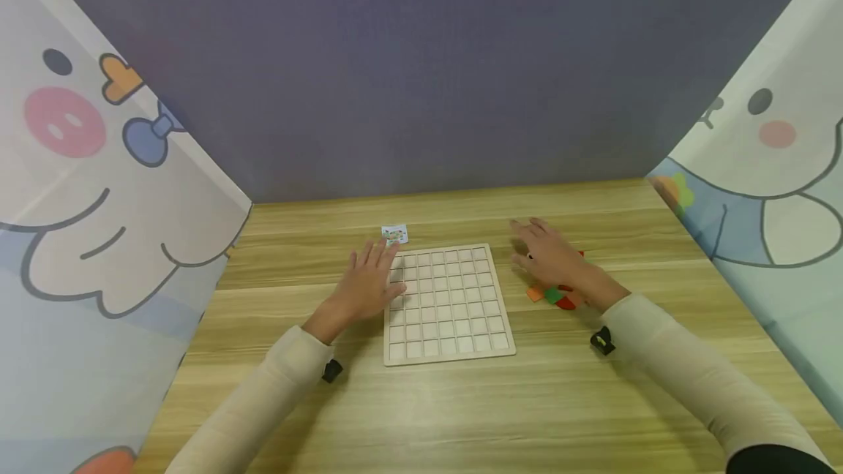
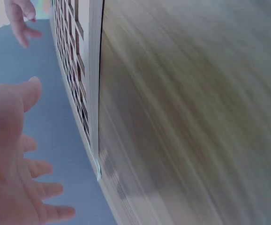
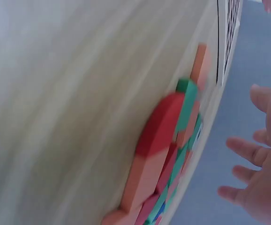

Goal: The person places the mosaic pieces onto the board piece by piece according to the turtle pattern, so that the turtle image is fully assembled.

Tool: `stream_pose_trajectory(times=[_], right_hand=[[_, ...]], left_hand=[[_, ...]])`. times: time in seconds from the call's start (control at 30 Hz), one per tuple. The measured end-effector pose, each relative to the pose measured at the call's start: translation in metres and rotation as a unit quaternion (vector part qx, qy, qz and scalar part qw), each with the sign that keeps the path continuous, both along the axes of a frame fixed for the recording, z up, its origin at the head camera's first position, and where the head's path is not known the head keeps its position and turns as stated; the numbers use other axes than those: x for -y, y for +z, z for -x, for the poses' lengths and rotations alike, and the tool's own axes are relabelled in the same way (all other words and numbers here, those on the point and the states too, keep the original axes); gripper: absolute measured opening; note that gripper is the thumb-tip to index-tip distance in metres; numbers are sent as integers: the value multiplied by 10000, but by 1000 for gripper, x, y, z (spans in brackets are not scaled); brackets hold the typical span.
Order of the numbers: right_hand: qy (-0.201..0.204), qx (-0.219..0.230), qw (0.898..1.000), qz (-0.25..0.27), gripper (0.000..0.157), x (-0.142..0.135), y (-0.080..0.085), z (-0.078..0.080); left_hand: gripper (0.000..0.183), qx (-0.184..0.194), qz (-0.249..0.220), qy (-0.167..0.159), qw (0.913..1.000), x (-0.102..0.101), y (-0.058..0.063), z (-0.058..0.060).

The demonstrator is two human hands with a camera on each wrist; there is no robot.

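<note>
We locate the pale grid board [image 1: 454, 360] flat near the middle of the wood-grain table [image 1: 428, 419], its square cells divided by thin raised strips. We find the left hand [image 1: 364, 292] above the board's left edge, palm down, with the fingers extended and spread and the thumb held apart, reaching over the outer cells in the head view. We note a small printed card [image 1: 394, 233] on the table just beyond the board's far left corner, near the left fingertips. We find the right hand [image 1: 555, 258] raised above a cluster of coloured pieces [image 1: 552, 296] to the right of the board; its fingers are extended and slightly bent, with the thumb apart. In the right wrist view we identify a red piece [image 3: 158, 126] with a curved edge, a green piece [image 3: 187, 103] and an orange piece [image 3: 200, 65], lying close together below the hand. We see a dark grey panel [image 1: 435, 79] behind the table and cartoon-printed panels [image 1: 85, 196] at both sides.
</note>
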State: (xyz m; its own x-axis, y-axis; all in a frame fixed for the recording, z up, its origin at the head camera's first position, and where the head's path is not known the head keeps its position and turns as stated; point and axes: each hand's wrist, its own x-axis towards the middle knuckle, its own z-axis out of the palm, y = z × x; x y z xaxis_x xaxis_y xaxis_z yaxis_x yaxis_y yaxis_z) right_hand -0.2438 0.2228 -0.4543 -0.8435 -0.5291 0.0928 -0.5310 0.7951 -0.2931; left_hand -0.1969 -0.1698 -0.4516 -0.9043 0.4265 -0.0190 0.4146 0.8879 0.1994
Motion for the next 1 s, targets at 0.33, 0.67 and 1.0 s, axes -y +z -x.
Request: stream_pose_trajectory(times=[0.33,0.67,1.0], right_hand=[[49,96,9998,141,43,-19,-2,10],[273,33,9996,-85,24,-28,-8,11],[134,211,9994,242,19,-29,-13,10]], left_hand=[[77,304,-699,-120,9970,23,-4,-8],[72,907,-1038,-423,9895,31,-8,-18],[75,875,-894,-663,9899,39,-17,-21]])
